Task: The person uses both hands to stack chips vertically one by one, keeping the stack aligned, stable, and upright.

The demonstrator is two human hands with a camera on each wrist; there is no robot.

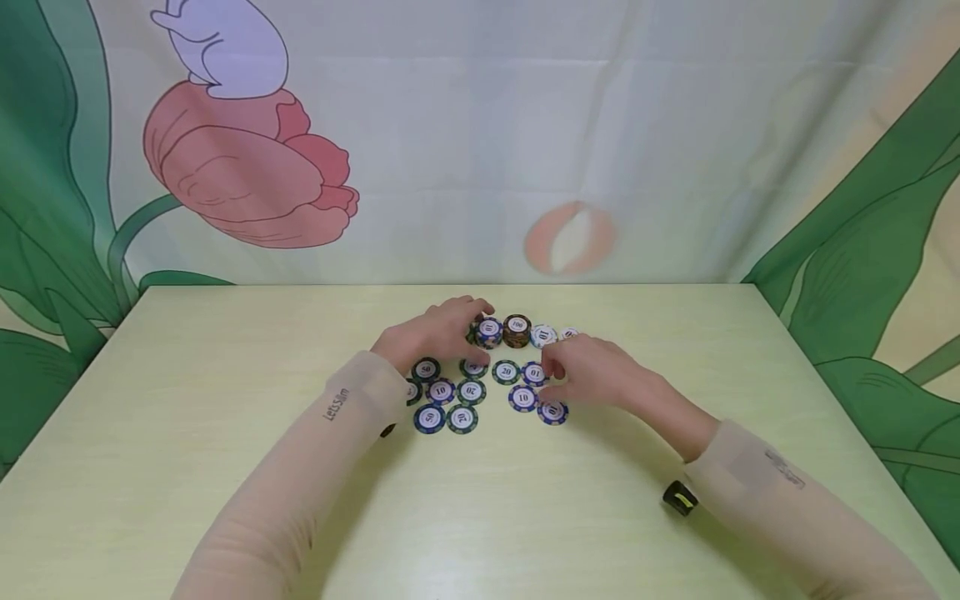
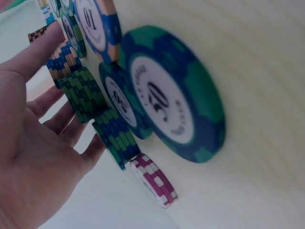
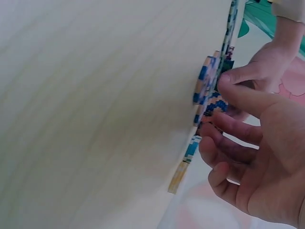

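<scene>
My left hand [image 1: 442, 329] reaches over the left end of a back row of poker chip stacks. In the left wrist view, its thumb [image 2: 47, 43] extends across the front while the other fingers lie behind a green-and-black stack [image 2: 83, 95]. A blue-and-orange stack [image 1: 489, 332] stands by those fingers, with a black-and-orange stack [image 1: 517, 331] beside it. My right hand [image 1: 600, 371] hovers near the right-hand loose chips, its fingers loosely bent. Its thumb tip overlaps the area by a blue 10 chip [image 1: 553, 413], and nothing shows between thumb and fingers.
Loose green and blue chips, including a blue chip [image 1: 430, 419] and a green 20 chip [image 1: 462, 419], lie flat in front. White-and-blue chips [image 1: 543, 336] and yellow chips [image 3: 178, 178] continue the row rightward. A purple-and-white stack [image 2: 153, 180] stands at its left end. A printed curtain [image 1: 450, 167] hangs behind the table.
</scene>
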